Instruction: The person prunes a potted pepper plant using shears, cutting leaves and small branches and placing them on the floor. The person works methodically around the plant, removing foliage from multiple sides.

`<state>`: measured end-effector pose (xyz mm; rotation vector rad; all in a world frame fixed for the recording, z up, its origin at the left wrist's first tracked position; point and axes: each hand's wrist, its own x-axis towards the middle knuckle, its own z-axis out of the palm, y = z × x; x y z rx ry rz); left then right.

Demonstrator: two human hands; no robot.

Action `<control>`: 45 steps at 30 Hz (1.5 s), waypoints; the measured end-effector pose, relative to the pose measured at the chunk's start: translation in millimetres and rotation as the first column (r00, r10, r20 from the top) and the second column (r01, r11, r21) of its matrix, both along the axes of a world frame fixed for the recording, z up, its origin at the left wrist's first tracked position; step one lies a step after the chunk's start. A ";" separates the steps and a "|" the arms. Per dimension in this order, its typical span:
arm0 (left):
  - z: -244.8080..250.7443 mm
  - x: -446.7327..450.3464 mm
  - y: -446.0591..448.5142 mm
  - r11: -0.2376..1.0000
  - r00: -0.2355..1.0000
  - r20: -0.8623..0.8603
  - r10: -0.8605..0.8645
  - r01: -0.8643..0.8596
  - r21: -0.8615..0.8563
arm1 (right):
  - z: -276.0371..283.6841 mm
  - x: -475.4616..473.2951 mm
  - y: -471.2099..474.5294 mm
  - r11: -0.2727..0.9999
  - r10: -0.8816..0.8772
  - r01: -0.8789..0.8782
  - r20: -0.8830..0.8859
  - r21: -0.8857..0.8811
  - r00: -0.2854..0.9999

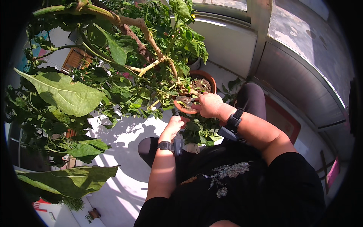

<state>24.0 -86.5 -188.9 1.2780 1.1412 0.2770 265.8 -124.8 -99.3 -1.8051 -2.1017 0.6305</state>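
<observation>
My right hand [210, 105] is closed around the handles of what look like pruning shears [183, 99]. Their dark metal head lies over a terracotta-coloured pot [211, 78], which holds brown soil [202, 84] and a few leaf scraps. A thick, pale woody stem [173, 68] rises beside the pot and branches towards the upper left. Just below the pot's near rim is my left hand [175, 126], its fingers curled; whether it grips anything is hidden. Leafy green shoots [167, 98] crowd around the shears.
Large broad leaves [65, 92] hang at the left. A low white wall [224, 42] and a metal-framed glazed door [300, 82] stand at the right. More foliage [200, 130] lies between my knees. A small potted plant [93, 214] sits on the white floor [124, 170].
</observation>
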 end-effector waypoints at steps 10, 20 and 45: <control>18.1 -40.4 -16.1 0.970 0.956 0.185 0.227 -0.239 0.042 | 20.6 -6.7 -1.4 0.989 -0.104 0.110 -0.054 0.103 0.993; 7.6 -55.8 -24.1 0.858 0.741 0.482 0.467 -0.512 -0.042 | -28.1 -15.5 49.2 0.955 0.006 -0.073 0.227 0.286 0.974; 14.5 -74.0 -34.2 0.864 0.707 0.566 0.425 -0.503 -0.020 | 32.7 -73.3 67.5 0.937 -0.002 -0.015 0.048 0.350 0.999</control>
